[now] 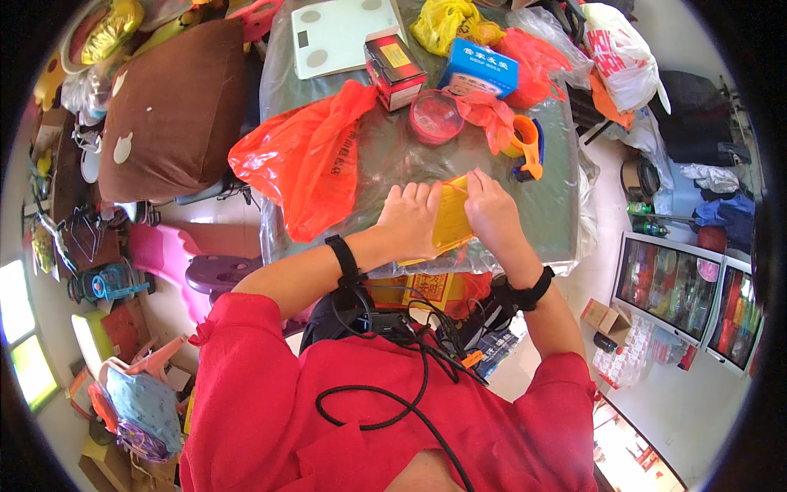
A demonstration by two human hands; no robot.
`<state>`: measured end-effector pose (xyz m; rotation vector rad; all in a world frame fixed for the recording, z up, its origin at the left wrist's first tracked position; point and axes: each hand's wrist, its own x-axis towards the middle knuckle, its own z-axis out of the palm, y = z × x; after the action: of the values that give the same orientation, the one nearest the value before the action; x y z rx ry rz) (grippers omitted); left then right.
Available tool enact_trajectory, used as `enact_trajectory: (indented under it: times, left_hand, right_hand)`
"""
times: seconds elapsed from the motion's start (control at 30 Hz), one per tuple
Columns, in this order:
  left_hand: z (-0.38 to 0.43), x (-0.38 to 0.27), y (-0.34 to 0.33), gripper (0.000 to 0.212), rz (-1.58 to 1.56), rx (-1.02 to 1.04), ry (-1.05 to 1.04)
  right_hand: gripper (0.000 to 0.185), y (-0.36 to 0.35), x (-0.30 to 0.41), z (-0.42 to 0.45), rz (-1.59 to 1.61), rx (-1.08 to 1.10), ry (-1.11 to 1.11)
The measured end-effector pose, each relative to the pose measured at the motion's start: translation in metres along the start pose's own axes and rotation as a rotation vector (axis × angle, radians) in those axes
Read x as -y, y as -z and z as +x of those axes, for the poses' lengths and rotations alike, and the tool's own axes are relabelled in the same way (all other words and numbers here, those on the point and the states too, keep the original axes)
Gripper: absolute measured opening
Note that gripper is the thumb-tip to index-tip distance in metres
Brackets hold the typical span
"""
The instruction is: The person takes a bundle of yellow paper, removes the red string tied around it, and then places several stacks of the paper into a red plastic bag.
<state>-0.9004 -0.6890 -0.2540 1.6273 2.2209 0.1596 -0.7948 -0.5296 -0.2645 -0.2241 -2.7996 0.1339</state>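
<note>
A flat yellow bundle point(450, 216), seemingly of paper, is held over the near edge of the table. My left hand point(411, 218) grips its left side, and my right hand point(492, 212) grips the upper right, thumb and fingers pinched near the top corner. A thin reddish line crosses the bundle's top edge. Left of my left hand lies a crumpled red plastic bag point(307, 160). Beyond my right hand is an orange and blue tape dispenser point(527, 147). Behind the bundle sits a clear round tub point(435, 117) with a pink rim. The hands partly hide the bundle.
Clear plastic covers the green table point(393, 163). Farther back are a glass bathroom scale point(335, 37), a red and black box point(395, 71), a blue tissue pack point(479, 67) and several plastic bags. A purple stool point(221, 270) stands left. Black cables point(424, 369) hang at my chest.
</note>
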Motion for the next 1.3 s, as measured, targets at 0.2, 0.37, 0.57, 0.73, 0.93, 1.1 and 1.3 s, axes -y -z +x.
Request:
enact_trajectory:
  times: [0.2, 0.37, 0.57, 0.73, 0.93, 1.1, 1.3]
  left_hand:
    - [0.000, -0.002, -0.003, 0.108, 0.015, -0.022, -0.001]
    - [0.000, -0.001, -0.009, 0.108, 0.004, -0.053, 0.008]
    - [-0.002, 0.003, -0.011, 0.107, -0.025, -0.134, -0.038]
    - [0.006, 0.014, -0.007, 0.109, -0.096, -0.129, -0.020]
    - [0.015, 0.015, 0.007, 0.111, -0.052, 0.035, 0.038]
    - [0.030, 0.048, 0.007, 0.119, -0.173, 0.049, 0.088]
    - [0.029, 0.042, 0.002, 0.129, -0.111, 0.016, 0.035]
  right_hand:
    - [0.021, -0.008, -0.029, 0.010, 0.212, 0.205, -0.150]
    - [0.021, -0.014, -0.049, 0.017, 0.484, 0.232, -0.356]
    - [0.024, -0.031, -0.078, -0.012, 1.237, 0.291, -0.968]
    - [0.028, -0.026, -0.068, -0.018, 1.142, 0.305, -1.023]
    - [0.026, -0.003, -0.067, -0.030, 1.184, 0.625, -1.040]
    - [0.016, 0.034, -0.084, -0.066, 1.035, 0.690, -0.956]
    - [0.017, -0.010, -0.078, -0.114, 1.145, 0.544, -1.143]
